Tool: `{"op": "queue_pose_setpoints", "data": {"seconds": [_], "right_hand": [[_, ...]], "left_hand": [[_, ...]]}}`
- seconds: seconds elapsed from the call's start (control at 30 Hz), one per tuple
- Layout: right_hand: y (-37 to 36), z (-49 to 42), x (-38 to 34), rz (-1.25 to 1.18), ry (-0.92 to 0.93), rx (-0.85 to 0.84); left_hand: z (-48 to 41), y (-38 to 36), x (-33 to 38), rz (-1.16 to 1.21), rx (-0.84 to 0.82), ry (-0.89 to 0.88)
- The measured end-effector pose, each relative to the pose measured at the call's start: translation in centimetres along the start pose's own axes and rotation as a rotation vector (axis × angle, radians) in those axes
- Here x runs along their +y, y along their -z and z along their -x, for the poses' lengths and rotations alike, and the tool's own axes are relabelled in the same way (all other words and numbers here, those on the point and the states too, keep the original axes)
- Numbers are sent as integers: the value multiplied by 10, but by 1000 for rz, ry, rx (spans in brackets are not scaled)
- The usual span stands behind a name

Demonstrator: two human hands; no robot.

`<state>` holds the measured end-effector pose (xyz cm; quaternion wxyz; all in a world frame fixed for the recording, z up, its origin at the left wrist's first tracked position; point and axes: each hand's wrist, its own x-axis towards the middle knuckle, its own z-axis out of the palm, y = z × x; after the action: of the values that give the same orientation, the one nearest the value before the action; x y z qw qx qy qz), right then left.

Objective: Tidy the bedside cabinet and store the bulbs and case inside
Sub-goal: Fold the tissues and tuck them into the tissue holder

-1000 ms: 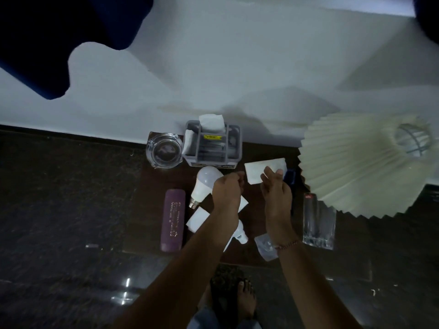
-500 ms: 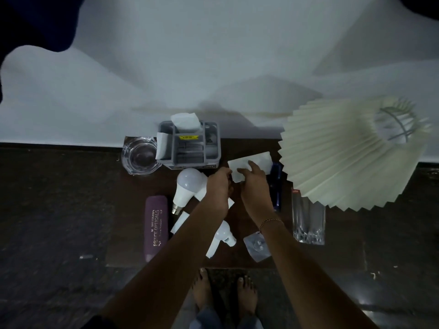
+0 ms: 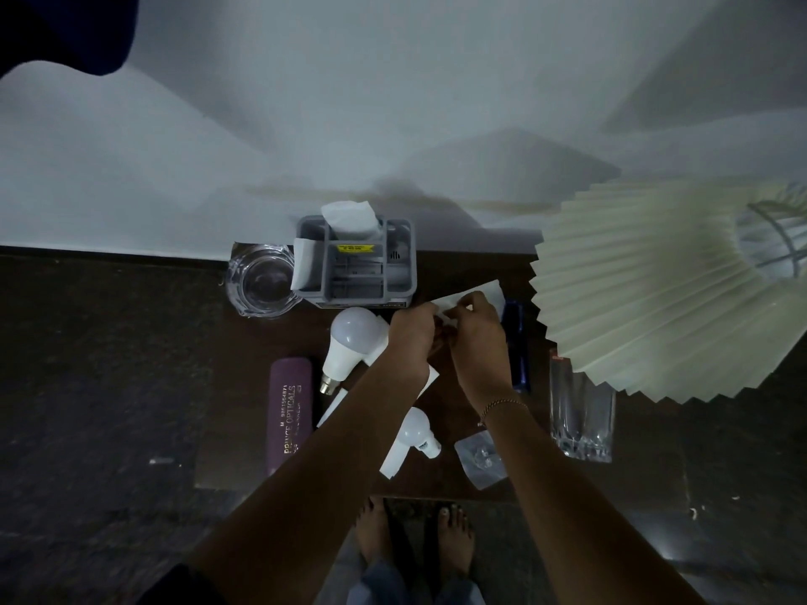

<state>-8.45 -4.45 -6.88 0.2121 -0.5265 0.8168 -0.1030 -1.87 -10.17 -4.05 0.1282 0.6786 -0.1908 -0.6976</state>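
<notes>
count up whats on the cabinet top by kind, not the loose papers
bulbs: 2, large and small
cases: 2, purple glasses case and blue case
glassware: 2, ashtray and tumbler
grey organiser: 1
lamp: 1
clear packet: 1
total: 9

- Your purple case [image 3: 290,414]: shut, flat, just left of the large bulb.
- Large white bulb [image 3: 349,342]: on its side, cap toward you.
- Small bulb [image 3: 420,434]: near the large bulb, toward you.
</notes>
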Motion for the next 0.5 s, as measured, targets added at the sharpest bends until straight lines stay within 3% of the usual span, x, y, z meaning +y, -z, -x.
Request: {"op": "queue_pose_setpoints", "data": {"seconds": [0.3, 0.5], "right_hand": [[4, 0, -6, -198, -79, 91], [13, 11, -17, -496, -191, 191]], "left_hand": [[3, 10, -1, -16, -7, -1], [15, 14, -4, 60, -30, -34]]}}
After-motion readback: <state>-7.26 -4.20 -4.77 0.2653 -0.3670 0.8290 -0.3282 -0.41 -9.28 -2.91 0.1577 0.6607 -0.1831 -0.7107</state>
